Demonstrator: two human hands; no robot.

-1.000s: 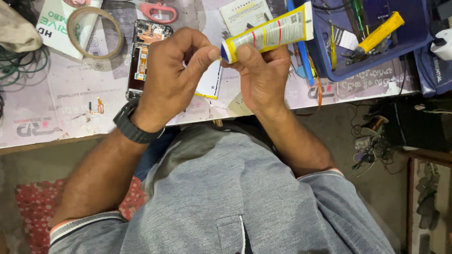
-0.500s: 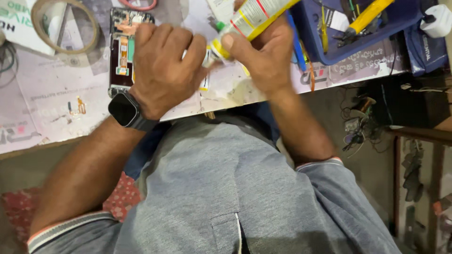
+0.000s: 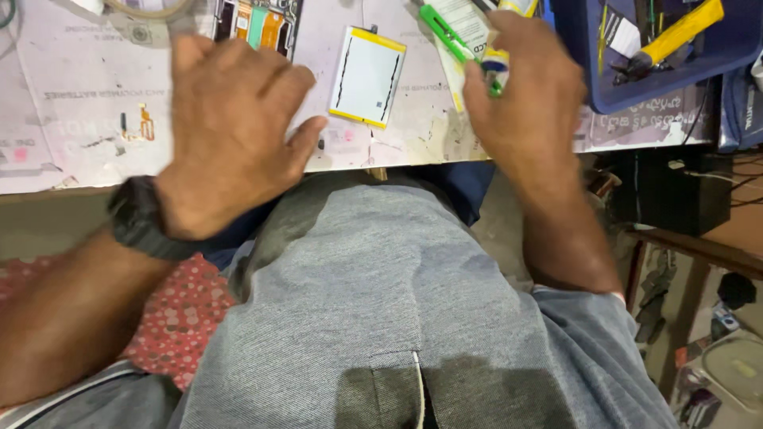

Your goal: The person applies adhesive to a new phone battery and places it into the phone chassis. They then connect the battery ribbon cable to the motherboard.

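My right hand is closed round a white and yellow glue tube near the table's front edge; most of the tube is hidden by the fingers. My left hand hovers blurred over the table with fingers together and holds nothing I can see. Between the hands lies a flat white phone battery with yellow edges. An opened phone with its inner boards showing lies just beyond my left hand. A green stick-like tool lies on a paper slip by my right hand.
A blue tray at the right holds a yellow-handled tool and small tools. A roll of tape sits at the top left. The table is covered with printed paper. My grey-clad lap fills the foreground.
My hands have come apart: the left let go of the tube's tip and moved left over the table. The right hand brought the tube down toward the table. The view tilted down.
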